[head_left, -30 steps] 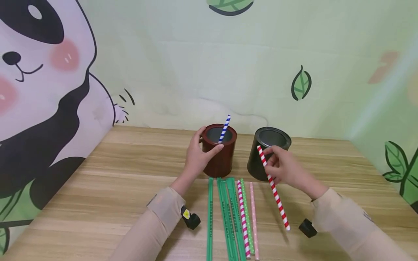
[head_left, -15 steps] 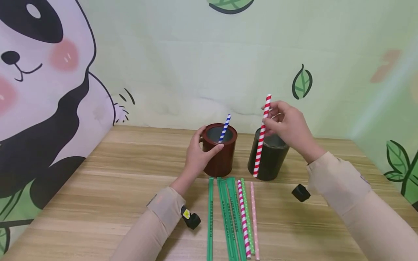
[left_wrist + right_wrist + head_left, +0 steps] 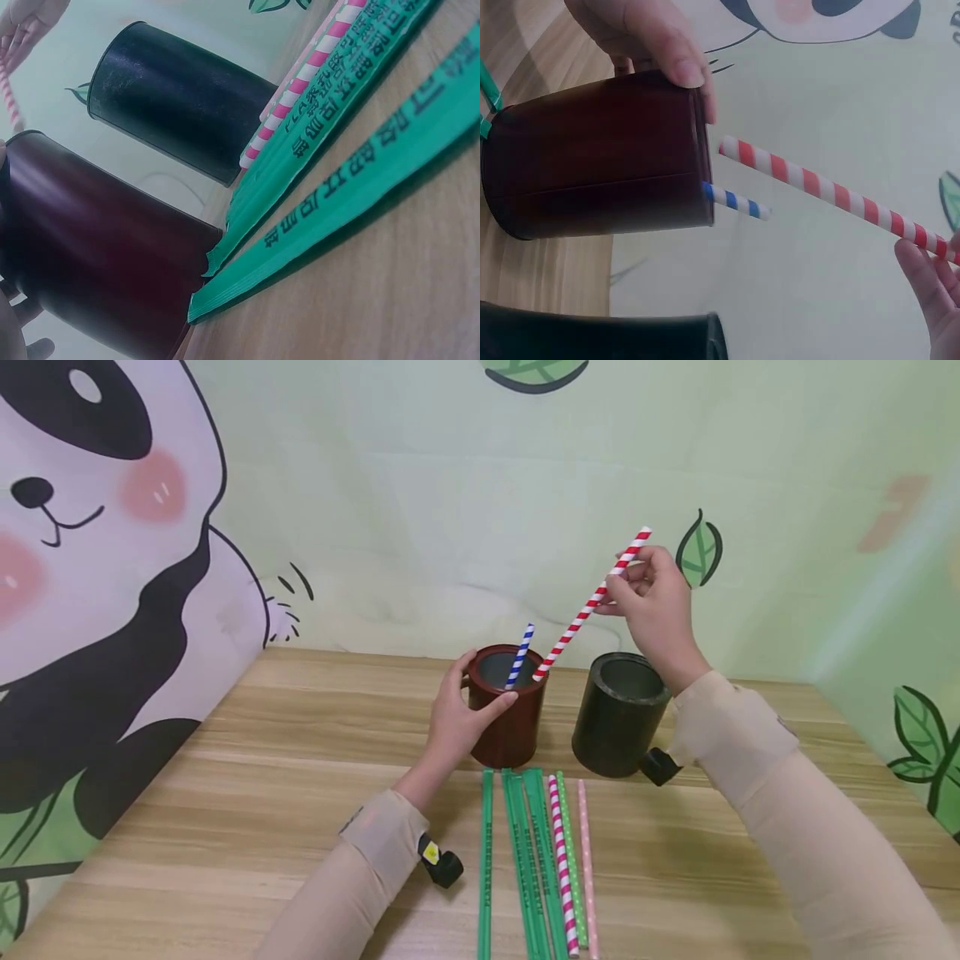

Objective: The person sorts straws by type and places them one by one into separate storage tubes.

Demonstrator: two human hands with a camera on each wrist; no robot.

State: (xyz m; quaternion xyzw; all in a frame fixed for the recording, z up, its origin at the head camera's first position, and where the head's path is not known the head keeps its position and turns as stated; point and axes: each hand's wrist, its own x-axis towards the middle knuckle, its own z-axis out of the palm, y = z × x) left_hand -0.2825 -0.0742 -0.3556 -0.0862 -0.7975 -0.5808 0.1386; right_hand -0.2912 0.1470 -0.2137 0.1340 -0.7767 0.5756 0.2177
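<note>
My left hand (image 3: 459, 717) grips the reddish-brown cup (image 3: 513, 731) at its left side, with the thumb across the front near the rim. A blue-and-white striped straw (image 3: 520, 656) leans inside that cup, its top sticking out. My right hand (image 3: 660, 610) pinches a red-and-white striped straw (image 3: 579, 621) near its upper end. This straw slants down to the left. Its lower end is just above the cup's mouth, apart from the rim in the right wrist view (image 3: 802, 176). In the left wrist view, the brown cup (image 3: 97, 240) stands upright on the table.
A black cup (image 3: 615, 735) stands right of the brown one. In front lie several green-wrapped straws (image 3: 528, 868), a pink-and-white striped straw (image 3: 562, 868), a green dotted straw (image 3: 572, 860) and a pale pink dotted straw (image 3: 588, 868). A panda-printed backdrop (image 3: 405, 527) rises behind the wooden table (image 3: 300, 793).
My right hand has lifted the red-and-white straw up from in front of the black cup and swung its lower end left over the brown cup. My left hand keeps its grip there.
</note>
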